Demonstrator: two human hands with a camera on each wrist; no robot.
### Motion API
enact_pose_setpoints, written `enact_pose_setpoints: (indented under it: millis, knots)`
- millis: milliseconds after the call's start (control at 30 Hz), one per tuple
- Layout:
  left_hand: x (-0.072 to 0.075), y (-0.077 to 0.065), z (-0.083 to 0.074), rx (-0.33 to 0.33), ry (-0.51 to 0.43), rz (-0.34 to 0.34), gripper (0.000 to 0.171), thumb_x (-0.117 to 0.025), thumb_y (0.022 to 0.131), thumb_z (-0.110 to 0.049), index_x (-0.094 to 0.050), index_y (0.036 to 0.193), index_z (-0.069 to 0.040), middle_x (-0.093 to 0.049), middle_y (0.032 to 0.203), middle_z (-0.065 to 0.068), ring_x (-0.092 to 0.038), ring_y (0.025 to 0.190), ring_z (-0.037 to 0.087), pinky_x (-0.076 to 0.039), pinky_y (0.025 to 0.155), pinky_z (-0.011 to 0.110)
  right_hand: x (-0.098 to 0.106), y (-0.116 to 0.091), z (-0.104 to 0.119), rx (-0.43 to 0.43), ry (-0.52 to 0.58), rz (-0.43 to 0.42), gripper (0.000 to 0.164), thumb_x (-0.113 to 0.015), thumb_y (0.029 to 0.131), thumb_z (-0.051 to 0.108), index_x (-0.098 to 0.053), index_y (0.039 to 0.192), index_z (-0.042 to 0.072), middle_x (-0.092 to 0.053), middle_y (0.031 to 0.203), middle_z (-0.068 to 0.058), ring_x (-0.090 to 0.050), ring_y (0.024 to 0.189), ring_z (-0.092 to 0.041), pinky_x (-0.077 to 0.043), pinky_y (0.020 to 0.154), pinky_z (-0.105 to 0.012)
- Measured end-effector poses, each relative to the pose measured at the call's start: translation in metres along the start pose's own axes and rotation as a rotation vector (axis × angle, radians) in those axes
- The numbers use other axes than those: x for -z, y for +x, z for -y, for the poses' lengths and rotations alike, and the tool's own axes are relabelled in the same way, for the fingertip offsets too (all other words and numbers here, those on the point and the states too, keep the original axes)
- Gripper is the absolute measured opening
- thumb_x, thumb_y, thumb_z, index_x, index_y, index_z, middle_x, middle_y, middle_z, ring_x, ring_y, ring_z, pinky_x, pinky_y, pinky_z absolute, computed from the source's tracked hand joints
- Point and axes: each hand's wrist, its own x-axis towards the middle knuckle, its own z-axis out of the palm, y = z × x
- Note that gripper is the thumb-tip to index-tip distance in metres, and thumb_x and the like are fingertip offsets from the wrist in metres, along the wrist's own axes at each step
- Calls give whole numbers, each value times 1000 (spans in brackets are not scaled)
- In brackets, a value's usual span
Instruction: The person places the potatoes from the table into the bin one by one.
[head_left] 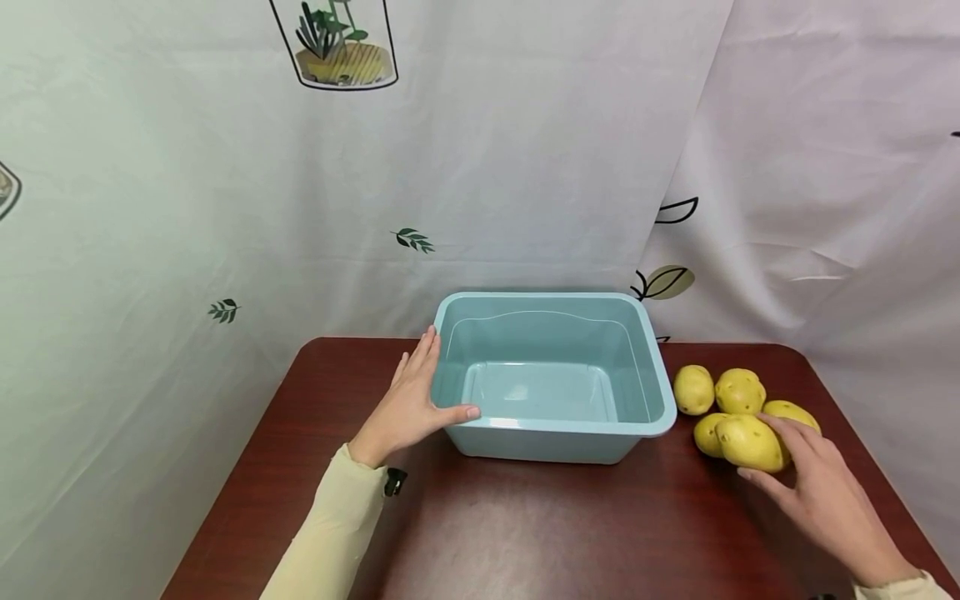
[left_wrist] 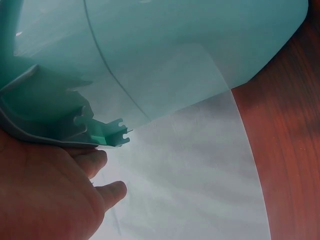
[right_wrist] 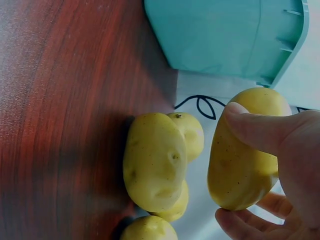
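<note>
Neighbouring potatoes (head_left: 740, 390) could have been set rolling if brushed by the held potato (head_left: 750, 443), pinched in the right grip (head_left: 828, 496) between 3 and 4 o'clock from the tub (head_left: 543, 446), which could have been nudged by the left grip (head_left: 405, 410), laid straight-fingered at 9 o'clock. In the head view, the held potato's underside was hidden; in the right wrist view, the 6 o'clock potato (right_wrist: 149, 230) was cut off.

On the tabletop (head_left: 570, 533) before you, the tub (head_left: 540, 446) stands in front of the cloth (head_left: 525, 183); four potatoes (head_left: 693, 390) lie to its right.
</note>
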Motion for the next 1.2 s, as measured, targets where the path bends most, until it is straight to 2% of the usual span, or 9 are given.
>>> enact_pose_setpoints:
  millis: [233,467,633,867,1200]
  knots:
    - [-1,0,1,3,-10,1,121,-76,80,-61,-8,161,-2,2,169,5,2,155,22,-2,121,55,1,3,5,-1,12,-33,79,-91,69,9,-51,136,-3,-51,129,-29,-45,109,-51,-31,91,-62]
    - [-1,0,1,19,-17,8,122,-72,80,-68,-6,161,-4,4,169,2,3,154,17,0,122,51,2,8,10,-50,9,-49,77,-89,73,12,-51,138,-3,-48,132,-33,-41,113,-54,-29,96,-67]
    - [-2,0,1,14,-16,9,121,-75,81,-63,-6,161,-4,4,169,2,3,154,18,-1,121,54,4,12,12,-79,12,-46,78,-88,74,12,-50,140,-3,-48,132,-33,-40,115,-54,-29,95,-67]
    - [-1,1,1,12,1,10,125,-67,79,-76,-7,161,-3,4,169,2,4,154,17,-3,121,54,6,18,14,-47,13,-71,80,-88,72,8,-50,141,-3,-51,129,-30,-43,113,-51,-31,92,-64]
    - [-2,1,2,19,-3,10,125,-67,78,-76,-7,161,-4,4,169,1,3,155,19,-1,122,52,7,27,21,-52,30,-77,82,-89,73,12,-50,144,0,-52,131,-27,-44,113,-50,-31,89,-61]
